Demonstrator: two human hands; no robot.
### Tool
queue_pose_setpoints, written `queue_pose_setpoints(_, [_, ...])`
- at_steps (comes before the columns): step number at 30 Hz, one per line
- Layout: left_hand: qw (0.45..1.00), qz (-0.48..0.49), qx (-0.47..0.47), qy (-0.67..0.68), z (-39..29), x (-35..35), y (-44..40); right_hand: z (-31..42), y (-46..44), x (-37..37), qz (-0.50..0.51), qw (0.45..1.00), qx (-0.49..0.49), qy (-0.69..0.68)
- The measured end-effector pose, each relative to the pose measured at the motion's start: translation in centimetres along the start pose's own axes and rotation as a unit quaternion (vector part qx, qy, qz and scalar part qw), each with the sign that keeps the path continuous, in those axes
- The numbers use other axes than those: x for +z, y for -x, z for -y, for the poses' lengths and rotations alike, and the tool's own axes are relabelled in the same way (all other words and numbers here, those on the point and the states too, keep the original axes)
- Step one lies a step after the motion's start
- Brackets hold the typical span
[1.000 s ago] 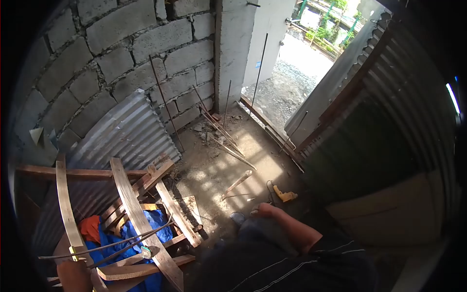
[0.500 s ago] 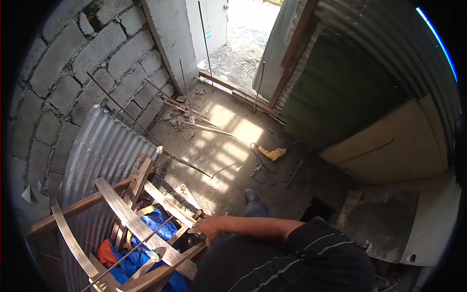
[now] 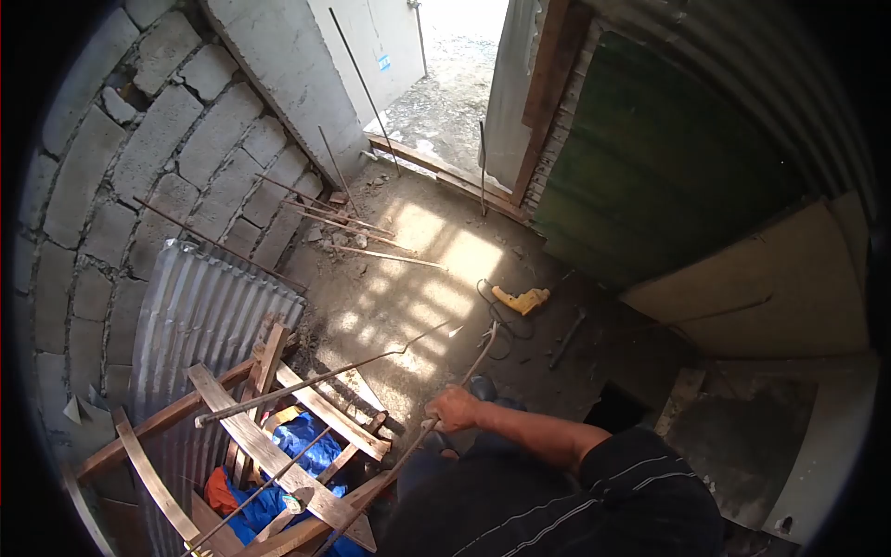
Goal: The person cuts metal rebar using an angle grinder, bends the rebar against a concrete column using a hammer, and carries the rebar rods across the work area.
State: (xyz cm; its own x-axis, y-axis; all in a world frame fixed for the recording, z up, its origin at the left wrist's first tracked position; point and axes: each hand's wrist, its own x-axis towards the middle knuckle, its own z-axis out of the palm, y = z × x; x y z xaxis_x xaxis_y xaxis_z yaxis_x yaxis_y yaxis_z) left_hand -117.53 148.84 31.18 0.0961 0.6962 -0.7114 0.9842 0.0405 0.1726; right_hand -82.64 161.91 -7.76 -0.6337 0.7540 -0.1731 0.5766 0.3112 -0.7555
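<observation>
My right hand is closed around a long, thin, slightly curved stick. The stick runs from near the yellow power drill down past my fist towards the lower edge of the view. Left of the fist is a rough wooden frame of boards and slats. A second, bent stick extends across above this frame, its thicker end at the left. Blue plastic sheeting shows between the boards. My left hand is out of view.
Corrugated metal sheeting leans by the block wall. Thin rods lie near the doorway, where upright rebar stands. A dark green panel lines the right. A hammer-like tool lies beyond the drill's cord.
My right hand has moved up and right from the wooden frame, and now holds the thin stick. The bent stick's thick end has swung down and left, over the frame. The view has shifted slightly.
</observation>
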Motion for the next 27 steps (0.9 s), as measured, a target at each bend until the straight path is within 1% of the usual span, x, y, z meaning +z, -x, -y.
queue_pose_setpoints(1, [0.998,-0.01,0.042,0.039,-1.3,1.5,-2.4,-1.6,0.2,-1.3,-0.004,1.0,0.009,0.0])
queue_pose_setpoints(2, [0.998,-0.005,0.049,0.036,-2.5,2.8,-5.3,-2.9,0.3,-2.6,-0.005,1.0,-0.001,0.02])
queue_pose_setpoints(3, [0.987,0.039,0.027,0.152,-3.9,4.1,-8.4,-4.2,0.3,-3.7,-0.004,0.999,-0.012,0.039])
queue_pose_setpoints(4, [0.96,0.085,0.003,0.266,-5.3,5.4,-11.6,-5.0,0.0,-5.0,0.012,0.999,-0.024,0.038])
queue_pose_setpoints(5, [0.918,0.129,-0.023,0.375,-6.9,6.7,-14.9,-5.1,-0.2,-6.8,0.01,0.999,-0.016,0.038])
queue_pose_setpoints(7, [0.843,0.139,-0.111,0.508,-10.5,9.0,-22.0,-5.2,-0.8,-9.3,0.109,0.993,0.003,0.052])
queue_pose_setpoints(8, [0.862,0.162,-0.091,0.472,-11.3,9.9,-25.3,-6.1,-1.1,-9.1,0.108,0.993,0.013,0.05])
queue_pose_setpoints(9, [0.879,0.187,-0.071,0.434,-11.7,11.2,-28.3,-7.1,-1.3,-8.4,0.085,0.993,0.048,0.069])
queue_pose_setpoints(10, [0.88,0.2,-0.068,0.426,-11.1,14.0,-31.1,-8.0,-1.0,-7.6,0.061,0.991,0.086,0.088])
queue_pose_setpoints(11, [0.907,0.147,-0.013,0.394,-10.0,17.3,-33.7,-8.4,-0.3,-7.5,0.055,0.99,0.101,0.085])
queue_pose_setpoints(12, [0.926,0.091,0.047,0.363,-9.9,18.8,-36.4,-8.7,0.7,-8.1,-0.066,0.988,0.109,0.087])
queue_pose_setpoints(13, [0.918,0.081,0.056,0.383,-10.3,19.0,-37.9,-8.7,2.1,-8.7,-0.178,0.973,0.115,0.086])
queue_pose_setpoints(14, [0.918,0.075,0.063,0.383,-10.7,19.3,-39.2,-9.3,3.7,-11.1,-0.186,0.972,0.142,0.0])
queue_pose_setpoints(15, [0.919,0.067,0.068,0.382,-10.8,19.4,-40.7,-11.5,5.3,-11.5,-0.221,0.949,0.211,-0.075])
queue_pose_setpoints(16, [0.916,0.06,0.068,0.391,-9.9,20.8,-42.2,-14.1,7.0,-11.4,-0.255,0.914,0.278,-0.152])
queue_pose_setpoints(17, [0.917,0.066,0.063,0.387,-9.2,21.6,-43.0,-17.5,8.9,-10.4,-0.286,0.862,0.359,-0.216])
queue_pose_setpoints(18, [0.915,0.075,0.029,0.394,-8.5,22.3,-43.9,-21.9,10.8,-8.3,-0.313,0.797,0.435,-0.278])
queue_pose_setpoints(19, [0.913,0.083,-0.005,0.399,-8.5,22.8,-45.1,-27.2,13.0,-4.8,-0.349,0.748,0.478,-0.302])
queue_pose_setpoints(20, [0.912,0.083,-0.015,0.4,-9.6,22.3,-45.6,-31.5,14.9,-2.7,-0.342,0.678,0.543,-0.359])
queue_pose_setpoints(21, [0.914,0.085,-0.022,0.397,-9.9,23.5,-46.8,-36.7,17.0,1.0,-0.361,0.659,0.565,-0.34])
queue_pose_setpoints(22, [0.927,0.062,-0.023,0.37,-9.1,25.2,-47.4,-41.3,18.9,5.0,-0.379,0.638,0.587,-0.324])
queue_pose_setpoints(23, [0.939,0.041,-0.025,0.34,-8.6,26.4,-48.6,-45.4,20.3,7.9,-0.357,0.622,0.628,-0.302])
queue_pose_setpoints(24, [0.942,0.047,-0.037,0.329,-8.7,27.0,-49.8,-48.6,21.5,10.8,-0.331,0.605,0.668,-0.279])
queue_pose_setpoints(26, [0.961,0.062,-0.139,0.23,-9.8,27.8,-51.2,-53.6,22.6,14.6,-0.274,0.583,0.706,-0.293])
queue_pose_setpoints(27, [0.961,0.07,-0.152,0.22,-10.2,28.7,-52.0,-56.0,23.1,15.7,-0.186,0.642,0.703,-0.243])
